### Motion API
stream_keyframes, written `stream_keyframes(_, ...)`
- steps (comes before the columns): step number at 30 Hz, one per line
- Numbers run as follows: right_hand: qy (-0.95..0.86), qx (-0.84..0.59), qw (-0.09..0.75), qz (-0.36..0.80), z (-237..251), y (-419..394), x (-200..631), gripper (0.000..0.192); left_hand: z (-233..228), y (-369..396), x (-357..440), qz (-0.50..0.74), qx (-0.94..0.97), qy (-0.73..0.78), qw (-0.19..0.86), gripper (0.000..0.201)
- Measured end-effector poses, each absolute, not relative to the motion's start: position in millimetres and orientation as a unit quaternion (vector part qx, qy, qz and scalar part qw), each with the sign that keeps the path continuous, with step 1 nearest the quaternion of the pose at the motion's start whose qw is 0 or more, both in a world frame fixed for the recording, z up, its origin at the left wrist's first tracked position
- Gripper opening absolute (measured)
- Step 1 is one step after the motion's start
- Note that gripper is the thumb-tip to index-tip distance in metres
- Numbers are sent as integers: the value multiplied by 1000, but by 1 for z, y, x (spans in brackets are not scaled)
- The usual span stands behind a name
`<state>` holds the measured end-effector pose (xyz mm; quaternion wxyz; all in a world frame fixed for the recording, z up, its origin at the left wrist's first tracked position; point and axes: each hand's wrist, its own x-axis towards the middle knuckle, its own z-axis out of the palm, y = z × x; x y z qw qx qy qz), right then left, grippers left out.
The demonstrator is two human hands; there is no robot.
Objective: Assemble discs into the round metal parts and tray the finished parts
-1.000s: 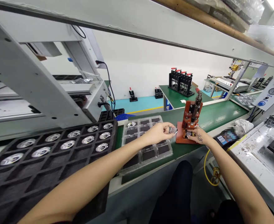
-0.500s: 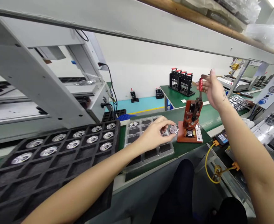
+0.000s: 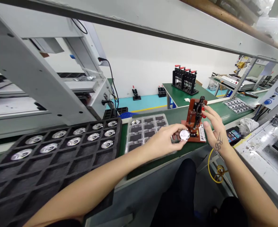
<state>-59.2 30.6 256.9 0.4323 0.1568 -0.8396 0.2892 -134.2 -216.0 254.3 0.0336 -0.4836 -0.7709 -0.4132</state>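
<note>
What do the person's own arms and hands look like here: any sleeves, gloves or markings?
Both forearms are bare, with no sleeves in view. Neither the left hand nor the right hand wears a glove. The right hand has a dark tattoo of curled lines on its back near the wrist. No watch or rings are visible.

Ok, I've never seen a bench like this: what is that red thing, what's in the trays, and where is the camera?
The camera sits on the worker's head, looking down at both bare arms. The left hand pinches a small round metal disc at the foot of the red lever press, a little hand-operated clamp standing on the green belt. The right hand is open beside the press, near its red-tipped handle, and holds nothing. Left of the press lies a clear plastic tray with mostly bare pockets, and further left a black foam tray with rows of similar discs.
</note>
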Motion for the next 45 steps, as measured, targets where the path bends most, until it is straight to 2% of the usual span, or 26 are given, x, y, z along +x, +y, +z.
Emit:
stream_keyframes(3, -833, 80, 447, 315, 246, 18, -27, 26, 254, -209, -116, -382, -512, -767, 53, 34)
stream_keyframes(5, -833, 41, 386, 394, 236, 9, -6, 19, 255, -206, -107, -356, -530, -766, 72, 35)
stream_keyframes(8, -809, 12, 268, 523, 225, -1, 14, 20, 255, -201, -98, -328, -559, -755, 102, 34)
stream_keyframes(13, -739, -4, 204, 642, 225, -3, 23, 20, 257, -191, -87, -341, -580, -733, 104, 31)
stream_keyframes(15, -723, -13, 194, 663, 227, -1, 25, 21, 260, -188, -84, -391, -559, -731, 28, 36)
stream_keyframes(18, -705, -23, 189, 683, 229, 3, 28, 24, 266, -186, -80, -532, -473, -679, -176, 47)
stream_keyframes(20, -699, -28, 192, 688, 229, 6, 30, 25, 267, -185, -80, -601, -403, -624, -296, 41)
stream_keyframes(22, -701, -28, 194, 686, 228, 6, 32, 26, 265, -183, -79, -633, -358, -590, -351, 37)
stream_keyframes(24, -714, -26, 193, 673, 226, 6, 35, 27, 258, -182, -75, -655, -335, -572, -361, 42)
stream_keyframes(27, -756, -30, 182, 628, 216, 7, 42, 29, 245, -187, -71, -672, -323, -567, -351, 47)
stream_keyframes(29, -792, -32, 154, 590, 203, 12, 47, 34, 236, -199, -79, -656, -334, -599, -316, 44)
stream_keyframes(32, -832, -42, 74, 548, 178, 27, 55, 44, 228, -241, -115, -564, -343, -737, -145, 29)
stream_keyframes(35, -846, -73, 13, 528, 151, 45, 67, 53, 227, -314, -164, -319, -257, -909, 76, 23)
stream_keyframes(39, -850, -113, -9, 514, 123, 63, 84, 58, 218, -420, -209, -214, -117, -964, 102, 22)
stream_keyframes(42, -853, -134, -1, 504, 109, 72, 90, 59, 198, -474, -214, -157, -62, -984, 63, 16)
stream_keyframes(45, -852, -142, -5, 503, 101, 75, 90, 60, 173, -496, -211, -118, -43, -992, 14, 19)
